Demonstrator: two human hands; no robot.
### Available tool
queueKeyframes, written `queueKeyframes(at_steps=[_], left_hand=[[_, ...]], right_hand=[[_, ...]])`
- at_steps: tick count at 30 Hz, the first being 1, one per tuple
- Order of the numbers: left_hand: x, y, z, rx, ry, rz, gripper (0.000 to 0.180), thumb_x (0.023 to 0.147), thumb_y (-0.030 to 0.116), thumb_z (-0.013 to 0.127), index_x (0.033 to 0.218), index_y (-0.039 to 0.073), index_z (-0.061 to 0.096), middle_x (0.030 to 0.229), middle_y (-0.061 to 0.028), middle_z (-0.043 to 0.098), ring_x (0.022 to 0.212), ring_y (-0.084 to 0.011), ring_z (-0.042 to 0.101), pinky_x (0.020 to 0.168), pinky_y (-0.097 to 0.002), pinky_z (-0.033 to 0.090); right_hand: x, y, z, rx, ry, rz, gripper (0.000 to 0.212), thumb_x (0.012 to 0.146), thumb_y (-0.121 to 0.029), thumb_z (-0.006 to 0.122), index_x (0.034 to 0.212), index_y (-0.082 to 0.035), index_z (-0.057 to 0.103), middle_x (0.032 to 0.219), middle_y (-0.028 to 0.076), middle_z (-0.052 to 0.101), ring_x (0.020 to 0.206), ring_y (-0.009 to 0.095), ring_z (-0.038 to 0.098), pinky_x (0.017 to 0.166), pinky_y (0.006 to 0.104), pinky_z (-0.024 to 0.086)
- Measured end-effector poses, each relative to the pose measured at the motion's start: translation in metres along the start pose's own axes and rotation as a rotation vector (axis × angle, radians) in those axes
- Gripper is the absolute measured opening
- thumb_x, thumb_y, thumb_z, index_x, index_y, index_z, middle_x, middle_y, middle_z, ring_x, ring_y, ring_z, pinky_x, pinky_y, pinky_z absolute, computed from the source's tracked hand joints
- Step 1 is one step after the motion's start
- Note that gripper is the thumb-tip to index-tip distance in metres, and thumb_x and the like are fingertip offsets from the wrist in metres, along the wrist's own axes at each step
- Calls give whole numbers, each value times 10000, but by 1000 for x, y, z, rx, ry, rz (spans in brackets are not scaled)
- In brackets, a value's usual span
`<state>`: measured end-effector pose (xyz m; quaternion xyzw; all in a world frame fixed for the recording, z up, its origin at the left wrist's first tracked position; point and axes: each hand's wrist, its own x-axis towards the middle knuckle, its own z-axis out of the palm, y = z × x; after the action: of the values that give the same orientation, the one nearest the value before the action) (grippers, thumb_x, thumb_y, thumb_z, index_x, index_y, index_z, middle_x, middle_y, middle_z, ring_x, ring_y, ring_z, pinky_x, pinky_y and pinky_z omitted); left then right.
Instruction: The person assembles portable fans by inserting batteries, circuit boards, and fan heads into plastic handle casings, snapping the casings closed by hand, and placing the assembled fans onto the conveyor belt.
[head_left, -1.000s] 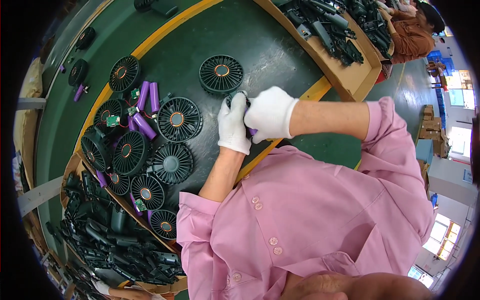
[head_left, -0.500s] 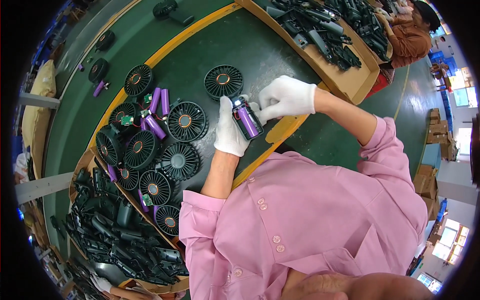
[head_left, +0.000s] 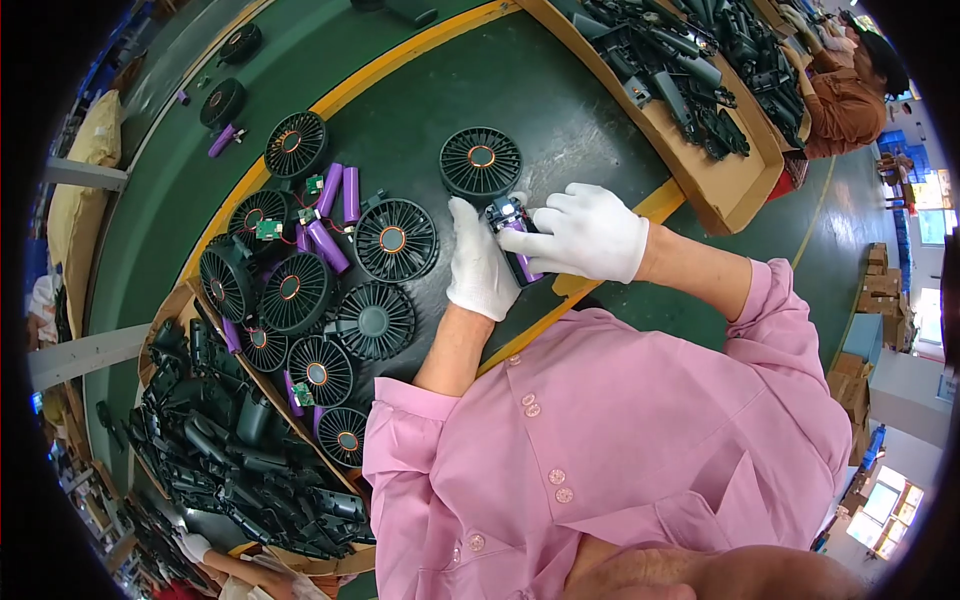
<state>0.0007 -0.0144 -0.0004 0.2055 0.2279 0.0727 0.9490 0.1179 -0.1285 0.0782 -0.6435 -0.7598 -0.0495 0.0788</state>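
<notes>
A dark green handheld fan lies in my hands, its round grille (head_left: pixel 481 158) pointing away from me. Its handle is uncovered, showing a purple cylindrical battery (head_left: pixel 529 264) and a small circuit board (head_left: pixel 505 212) with a bright white spot. My gloved left hand (head_left: pixel 482 268) closes around the handle from the left, thumb up along its side. Over the handle from the right comes my gloved right hand (head_left: pixel 592 236); its fingers are bent, with fingertips on the battery and the inner parts. Those fingers hide part of the battery.
Left of my hands lie several fan heads (head_left: pixel 396 240) with loose purple batteries (head_left: pixel 327 247) and green boards (head_left: pixel 269 230). A carton of dark plastic parts (head_left: pixel 240 470) stands at lower left, another carton (head_left: pixel 735 205) at upper right. A co-worker (head_left: pixel 850 100) sits beyond it.
My right hand has moved from beside the handle to over it, fingers now covering part of the battery. The whole view has shifted slightly.
</notes>
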Motion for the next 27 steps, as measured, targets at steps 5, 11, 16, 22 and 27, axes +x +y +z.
queueKeyframes(at_steps=[5,11,16,22,27], left_hand=[[-7,3,2,-11,-17,-21,809,901,735,214,1178,44,532,1088,-75,584,1047,-235,543,918,-396,436],[-7,5,3,-14,-54,-35,842,894,745,186,1214,33,504,1116,-92,572,1077,-243,530,929,-400,428],[1,-1,9,87,-33,-21,848,907,728,170,1227,15,499,1141,-111,571,1101,-246,522,987,-396,385],[-3,8,7,-99,-174,-21,516,962,527,422,1111,49,547,1018,-89,584,945,-238,583,826,-406,506],[-6,3,11,-151,-170,-87,372,918,388,591,1105,70,541,927,-78,573,895,-250,559,789,-415,487]], right_hand=[[1,0,-2,-35,33,-39,353,802,-379,656,1106,-219,577,688,-32,522,630,136,567,567,285,428],[0,6,6,-4,-18,-49,361,760,-365,693,1071,-220,580,681,-20,454,613,132,495,572,284,396],[-13,9,19,31,112,-36,314,762,-350,692,1023,-204,596,683,-17,463,615,138,503,566,291,398],[-8,28,2,216,49,74,277,811,-365,639,1034,-202,626,695,25,523,662,219,575,599,354,457],[-56,130,-28,11,451,727,301,853,-288,601,1095,-114,644,953,151,646,902,323,628,796,391,509]])
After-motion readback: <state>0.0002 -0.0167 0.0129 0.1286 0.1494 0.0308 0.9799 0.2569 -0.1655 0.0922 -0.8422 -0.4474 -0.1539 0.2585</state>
